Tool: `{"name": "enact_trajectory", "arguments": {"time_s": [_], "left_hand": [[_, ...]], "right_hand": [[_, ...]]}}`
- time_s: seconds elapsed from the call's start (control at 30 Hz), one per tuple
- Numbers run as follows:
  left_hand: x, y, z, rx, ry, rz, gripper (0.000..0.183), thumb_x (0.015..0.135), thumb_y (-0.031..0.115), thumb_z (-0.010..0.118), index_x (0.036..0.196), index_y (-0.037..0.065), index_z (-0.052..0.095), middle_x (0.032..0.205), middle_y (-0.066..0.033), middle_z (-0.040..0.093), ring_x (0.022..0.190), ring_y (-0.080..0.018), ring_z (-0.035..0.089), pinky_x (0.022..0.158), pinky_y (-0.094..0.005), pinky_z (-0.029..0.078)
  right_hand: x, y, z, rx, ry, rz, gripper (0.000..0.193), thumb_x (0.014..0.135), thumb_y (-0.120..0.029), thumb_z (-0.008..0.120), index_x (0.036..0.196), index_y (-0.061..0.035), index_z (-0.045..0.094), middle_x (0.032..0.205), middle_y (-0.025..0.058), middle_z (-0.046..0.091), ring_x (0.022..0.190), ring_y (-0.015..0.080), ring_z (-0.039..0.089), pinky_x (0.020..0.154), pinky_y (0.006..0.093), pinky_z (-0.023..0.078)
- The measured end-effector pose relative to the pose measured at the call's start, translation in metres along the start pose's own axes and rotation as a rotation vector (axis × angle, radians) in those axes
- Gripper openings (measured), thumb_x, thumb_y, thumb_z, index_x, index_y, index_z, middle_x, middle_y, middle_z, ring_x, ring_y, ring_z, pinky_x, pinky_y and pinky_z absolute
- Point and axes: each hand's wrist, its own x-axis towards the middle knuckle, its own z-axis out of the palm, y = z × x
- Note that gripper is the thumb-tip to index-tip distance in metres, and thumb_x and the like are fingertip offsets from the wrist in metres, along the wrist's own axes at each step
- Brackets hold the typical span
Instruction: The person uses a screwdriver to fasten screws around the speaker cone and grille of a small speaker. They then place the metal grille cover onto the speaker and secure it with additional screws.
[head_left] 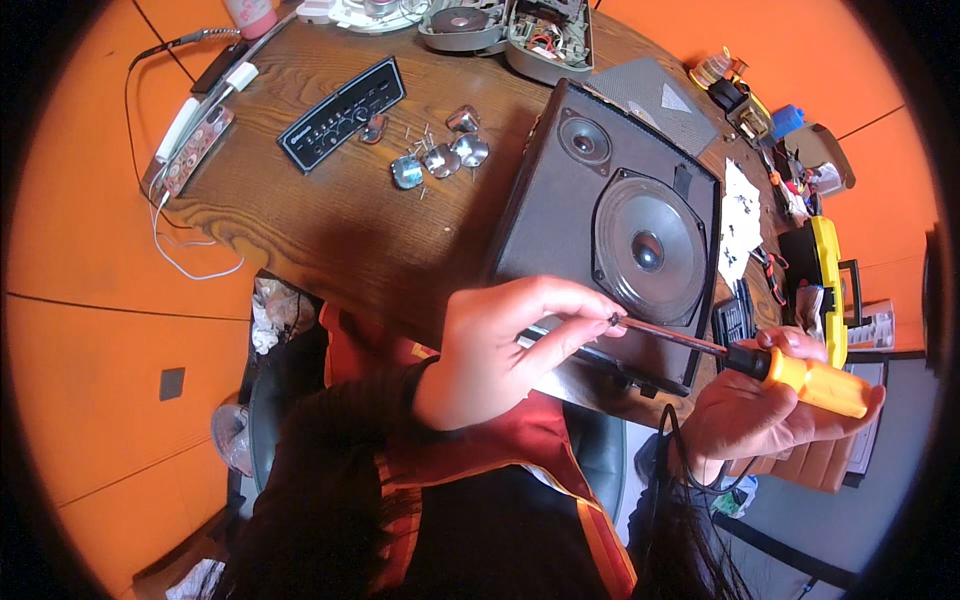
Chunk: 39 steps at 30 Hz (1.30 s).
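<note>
My right hand is wrapped round the yellow handle of a screwdriver, its shaft pointing left. At the tip, thumb and forefinger of my left hand pinch a small dark screw, mostly covered by the fingertips. Both hands are above the near edge of a black speaker cabinet, which lies on its back. A large round woofer and a smaller tweeter are set in its front. A black cable hangs by my right wrist.
On the wooden table lie a black control panel, shiny metal corner pieces and loose screws. Beyond the cabinet are a mesh grille and an opened device. A yellow-and-black toolbox stands at the right.
</note>
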Motion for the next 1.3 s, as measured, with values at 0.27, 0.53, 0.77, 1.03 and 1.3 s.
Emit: {"name": "enact_trajectory", "arguments": {"time_s": [0.27, 0.53, 0.77, 1.03, 1.3], "left_hand": [[0.001, 0.007, 0.001, -0.055, 0.089, -0.115, 0.034, 0.077, -0.016, 0.062, 0.11, -0.008, 0.056, 0.112, -0.0265, 0.061, 0.105, -0.0302, 0.063, 0.082, -0.0343, 0.054], [0.063, -0.013, -0.048, 0.918, -0.309, 0.125, 0.028, 0.083, 0.011, 0.063, 0.111, 0.004, 0.064, 0.126, -0.0144, 0.059, 0.125, -0.0334, 0.048, 0.105, -0.0418, 0.035], [0.085, -0.034, -0.04, 1.206, -0.616, 0.115, 0.062, 0.087, 0.033, 0.061, 0.138, 0.004, 0.041, 0.146, -0.0151, 0.038, 0.137, -0.0325, 0.032, 0.108, -0.0579, 0.022], [0.086, -0.036, -0.041, 1.18, -0.75, -0.009, 0.067, 0.09, 0.045, 0.051, 0.143, 0.007, 0.036, 0.148, -0.0166, 0.033, 0.138, -0.0347, 0.029, 0.11, -0.0572, 0.017], [0.089, -0.037, -0.04, 1.093, -0.734, 0.049, 0.067, 0.086, 0.041, 0.061, 0.138, 0.003, 0.041, 0.141, -0.0222, 0.039, 0.131, -0.0406, 0.035, 0.107, -0.0544, 0.024]], "right_hand": [[-0.003, 0.009, 0.003, 0.179, 0.083, 0.15, 0.072, 0.092, -0.022, 0.059, 0.147, -0.0205, 0.012, 0.092, 0.0145, 0.059, 0.081, 0.0207, 0.06, 0.07, 0.0334, 0.054], [0.024, 0.054, -0.033, 0.343, 0.353, 0.24, 0.047, 0.094, -0.016, 0.057, 0.133, -0.0133, 0.032, 0.108, 0.0229, 0.061, 0.095, 0.0268, 0.065, 0.084, 0.0363, 0.057], [0.028, 0.079, -0.056, 0.27, 0.437, 0.247, 0.045, 0.094, -0.014, 0.056, 0.131, -0.0146, 0.03, 0.106, 0.022, 0.061, 0.093, 0.0258, 0.066, 0.072, 0.0324, 0.061], [0.031, 0.102, -0.071, 0.244, 0.444, 0.183, 0.06, 0.091, -0.01, 0.061, 0.133, -0.0142, 0.018, 0.112, 0.0217, 0.057, 0.096, 0.0305, 0.066, 0.076, 0.0412, 0.061], [0.047, 0.103, -0.046, 0.311, 0.351, 0.123, 0.07, 0.089, -0.011, 0.064, 0.136, -0.0158, 0.014, 0.113, 0.023, 0.055, 0.096, 0.0326, 0.066, 0.078, 0.0476, 0.059]]}}
